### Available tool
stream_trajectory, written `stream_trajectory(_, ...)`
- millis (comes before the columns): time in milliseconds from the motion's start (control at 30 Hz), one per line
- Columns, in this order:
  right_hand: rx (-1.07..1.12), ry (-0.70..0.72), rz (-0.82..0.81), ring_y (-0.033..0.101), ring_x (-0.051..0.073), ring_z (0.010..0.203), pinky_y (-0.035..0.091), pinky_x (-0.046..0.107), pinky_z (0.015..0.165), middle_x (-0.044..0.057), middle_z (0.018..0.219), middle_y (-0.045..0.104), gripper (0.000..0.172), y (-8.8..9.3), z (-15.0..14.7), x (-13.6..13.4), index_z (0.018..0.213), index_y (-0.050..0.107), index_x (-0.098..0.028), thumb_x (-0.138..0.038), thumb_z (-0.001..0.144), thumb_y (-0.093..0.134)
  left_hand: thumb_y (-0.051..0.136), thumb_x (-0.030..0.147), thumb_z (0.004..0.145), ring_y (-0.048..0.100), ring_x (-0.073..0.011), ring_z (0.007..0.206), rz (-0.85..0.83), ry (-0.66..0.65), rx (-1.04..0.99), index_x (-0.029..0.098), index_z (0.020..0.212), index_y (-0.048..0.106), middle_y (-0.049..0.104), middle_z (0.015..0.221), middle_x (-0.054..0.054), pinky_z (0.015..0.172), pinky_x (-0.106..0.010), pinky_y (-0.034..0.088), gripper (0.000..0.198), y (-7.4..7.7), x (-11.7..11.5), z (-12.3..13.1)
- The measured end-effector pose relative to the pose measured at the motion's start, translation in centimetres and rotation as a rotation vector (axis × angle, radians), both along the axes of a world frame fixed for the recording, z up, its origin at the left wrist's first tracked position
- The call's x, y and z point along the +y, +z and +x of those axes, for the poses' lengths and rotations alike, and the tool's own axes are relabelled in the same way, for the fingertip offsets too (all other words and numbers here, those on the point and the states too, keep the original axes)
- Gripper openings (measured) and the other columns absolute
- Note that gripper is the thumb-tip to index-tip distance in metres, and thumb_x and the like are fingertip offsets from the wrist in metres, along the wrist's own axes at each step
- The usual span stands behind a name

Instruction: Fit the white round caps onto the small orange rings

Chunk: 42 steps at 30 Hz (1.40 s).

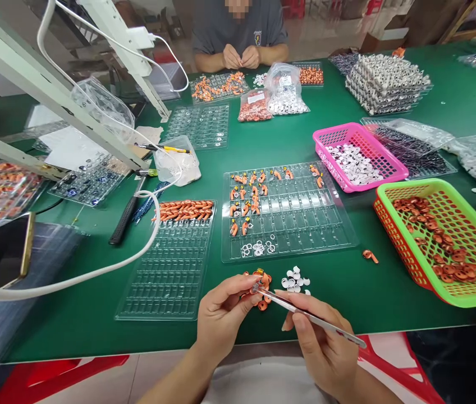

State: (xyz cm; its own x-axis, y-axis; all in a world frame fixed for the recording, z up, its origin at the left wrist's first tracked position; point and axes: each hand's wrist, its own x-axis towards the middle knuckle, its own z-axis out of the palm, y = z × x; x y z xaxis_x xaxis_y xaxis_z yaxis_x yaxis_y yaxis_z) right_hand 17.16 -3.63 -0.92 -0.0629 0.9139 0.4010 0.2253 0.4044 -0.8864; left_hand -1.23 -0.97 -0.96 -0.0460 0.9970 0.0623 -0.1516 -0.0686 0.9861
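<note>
Right hand [326, 345], fingers closed on metal tweezers [282, 301]; tips at small earbud shell [256, 287], pinched by left hand [220, 318], fingers nearly together. Shell probably light, stiff, slippery; best held by outer rim.

Bright, even light, pale glints on clear tray [305, 224], stretched edges, soft background.

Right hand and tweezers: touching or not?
Touching. The head view shows the tweezers held in the right hand, between thumb and fingers.
</note>
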Motion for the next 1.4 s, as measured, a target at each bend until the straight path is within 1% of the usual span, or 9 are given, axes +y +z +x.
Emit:
stream_trajectory(133,-0.023,-0.003,0.082,0.074,0.019,0.089,0.063,0.031,0.078,0.009,0.113,0.073,0.040,0.2,0.0,0.2,0.128,0.057,-0.019,-0.009,0.090,0.052,0.073,-0.001,0.075,0.074,-0.0147,0.094,0.049,0.014,0.036,0.029,0.099,0.078,0.079,0.100,0.001,0.087,-0.020,0.059,0.039,0.0,0.0,0.0)
stream_trajectory(267,-0.034,-0.002,0.098,0.074,0.019,0.093,0.063,0.032,0.081,0.009,0.112,0.073,0.038,0.3,-0.1,0.3,0.127,0.057,-0.018,-0.009,0.090,0.052,0.073,-0.002,0.075,0.073,-0.0139,0.094,0.062,0.020,0.056,0.029,0.099,0.077,0.078,0.100,0.001,0.087,-0.020,0.059,0.040,-0.1,-0.1,0.0)
stream_trajectory(500,-0.053,-0.020,0.042,0.073,0.016,0.076,0.062,0.027,0.068,0.008,0.109,0.074,0.036,0.3,-0.1,0.1,0.126,0.059,-0.020,-0.013,0.092,0.052,0.071,-0.003,0.078,0.073,-0.0139,0.096,0.125,-0.029,0.098,0.029,0.103,0.076,0.078,0.101,0.001,0.089,-0.022,0.058,0.041,0.1,0.1,-0.2)
stream_trajectory(700,0.008,0.001,-0.126,0.066,0.010,0.055,0.056,0.023,0.057,0.002,0.087,0.075,0.031,0.6,-0.1,0.2,0.122,0.063,-0.024,-0.019,0.095,0.050,0.071,-0.002,0.078,0.074,-0.0153,0.096,0.103,-0.041,0.095,0.030,0.104,0.076,0.079,0.101,0.001,0.092,-0.025,0.058,0.041,0.2,0.2,-0.2)
stream_trajectory(833,0.051,0.023,-0.137,0.066,0.009,0.057,0.056,0.024,0.058,0.003,0.097,0.075,0.031,0.4,0.1,0.5,0.122,0.063,-0.025,-0.017,0.094,0.051,0.072,0.000,0.079,0.074,-0.0165,0.096,0.021,-0.049,0.041,0.030,0.101,0.077,0.079,0.101,0.000,0.087,-0.024,0.060,0.038,0.3,0.3,0.0)
stream_trajectory(967,0.070,0.054,-0.051,0.072,0.014,0.072,0.060,0.027,0.066,0.005,0.110,0.073,0.034,-0.1,0.4,0.8,0.122,0.062,-0.024,-0.011,0.092,0.053,0.072,0.001,0.078,0.075,-0.0162,0.092,-0.030,-0.048,-0.011,0.029,0.099,0.078,0.079,0.098,0.000,0.080,-0.021,0.061,0.036,0.5,0.4,0.1)
stream_trajectory(1133,-0.051,0.072,0.138,0.073,0.019,0.095,0.061,0.030,0.081,0.007,0.106,0.075,0.038,0.6,0.8,1.5,0.122,0.060,-0.020,-0.007,0.086,0.059,0.074,0.005,0.078,0.075,-0.0154,0.086,-0.060,-0.037,-0.014,0.027,0.095,0.079,0.079,0.092,-0.001,0.078,-0.020,0.061,0.028,0.7,0.4,0.2)
stream_trajectory(1267,-0.119,0.129,0.230,0.073,0.017,0.091,0.061,0.027,0.078,0.006,0.099,0.076,0.039,1.9,1.2,2.5,0.123,0.058,-0.019,-0.006,0.086,0.060,0.074,0.008,0.079,0.075,-0.0168,0.084,-0.105,-0.078,-0.010,0.026,0.095,0.079,0.079,0.092,-0.002,0.075,-0.022,0.062,0.025,0.9,0.4,0.0)
stream_trajectory(1400,-0.122,0.286,0.170,0.072,0.015,0.084,0.059,0.024,0.071,0.004,0.095,0.075,0.034,2.7,2.1,3.6,0.121,0.060,-0.023,-0.012,0.089,0.061,0.074,0.011,0.079,0.075,-0.0162,0.075,-0.172,-0.141,0.015,0.024,0.095,0.080,0.079,0.088,-0.003,0.072,-0.022,0.061,0.021,1.1,0.6,-0.3)
